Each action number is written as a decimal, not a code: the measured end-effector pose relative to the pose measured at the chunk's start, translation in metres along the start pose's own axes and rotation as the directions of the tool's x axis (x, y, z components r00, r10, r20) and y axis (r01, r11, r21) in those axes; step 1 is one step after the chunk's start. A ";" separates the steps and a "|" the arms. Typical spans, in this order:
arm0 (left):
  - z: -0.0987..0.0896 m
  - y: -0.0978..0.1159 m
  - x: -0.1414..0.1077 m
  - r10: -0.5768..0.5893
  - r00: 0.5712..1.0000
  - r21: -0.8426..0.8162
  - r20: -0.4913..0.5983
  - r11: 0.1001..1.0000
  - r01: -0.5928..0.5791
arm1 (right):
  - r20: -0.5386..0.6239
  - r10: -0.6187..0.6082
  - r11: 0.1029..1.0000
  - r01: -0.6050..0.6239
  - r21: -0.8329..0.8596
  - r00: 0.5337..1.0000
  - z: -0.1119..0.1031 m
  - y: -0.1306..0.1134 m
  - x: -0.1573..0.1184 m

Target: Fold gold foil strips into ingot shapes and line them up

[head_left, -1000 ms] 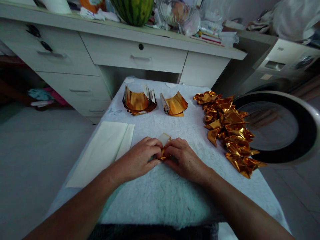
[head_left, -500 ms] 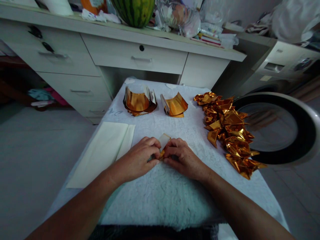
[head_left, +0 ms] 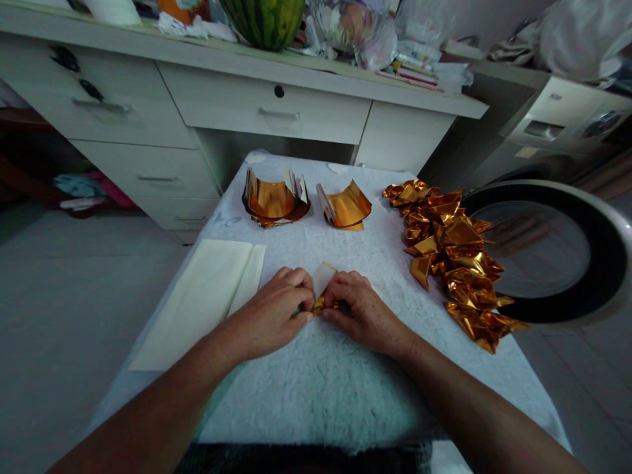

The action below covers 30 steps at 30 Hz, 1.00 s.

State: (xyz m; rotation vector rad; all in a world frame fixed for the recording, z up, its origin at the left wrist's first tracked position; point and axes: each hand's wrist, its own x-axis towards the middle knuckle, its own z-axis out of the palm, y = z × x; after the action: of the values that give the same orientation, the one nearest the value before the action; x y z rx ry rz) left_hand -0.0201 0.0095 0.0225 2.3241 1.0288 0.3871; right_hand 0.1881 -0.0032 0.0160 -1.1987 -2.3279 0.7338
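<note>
Between my two hands is a small sheet of gold foil paper (head_left: 324, 279), its pale back facing up and its near edge folded to show gold. My left hand (head_left: 284, 306) pinches the left side of the fold. On the other side, my right hand (head_left: 360, 306) grips it with thumb and fingers; parts of the paper are hidden under the fingers. Farther back lie a thick curved stack of gold foil paper (head_left: 271, 199) and a thinner curved stack (head_left: 349, 205). Folded gold foil pieces (head_left: 451, 257) form a long heap on the right.
A cloth-covered table (head_left: 316, 395) carries everything, with folded cream sheets (head_left: 197, 303) at the left. The open round door (head_left: 548, 250) of a washing machine (head_left: 557, 125) borders the right edge. Behind stands a white drawer desk (head_left: 276, 108) holding a watermelon (head_left: 264, 23) and plastic bags.
A little more gold shows at the fold between my fingertips. My hands have shifted only slightly; the stacks and the heap lie as before.
</note>
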 end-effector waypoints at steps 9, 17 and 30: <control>0.000 -0.004 0.000 -0.019 1.000 -0.037 0.006 0.999 0.019 | 0.038 0.011 1.000 -0.010 -0.011 0.999 -0.003 -0.003 0.000; 0.001 -0.001 -0.003 -0.048 0.999 0.017 -0.011 0.999 0.048 | -0.005 0.089 0.996 -0.089 -0.018 0.996 0.001 -0.007 0.002; 0.002 0.001 -0.001 -0.135 0.991 0.010 0.012 0.991 0.135 | -0.049 0.124 0.992 -0.124 0.000 0.991 0.007 -0.004 0.002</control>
State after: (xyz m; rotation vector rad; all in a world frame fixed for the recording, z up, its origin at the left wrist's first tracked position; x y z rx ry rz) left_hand -0.0188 0.0075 0.0218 2.2464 1.1768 0.3145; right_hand 0.1800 -0.0052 0.0133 -1.3574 -2.2321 0.7344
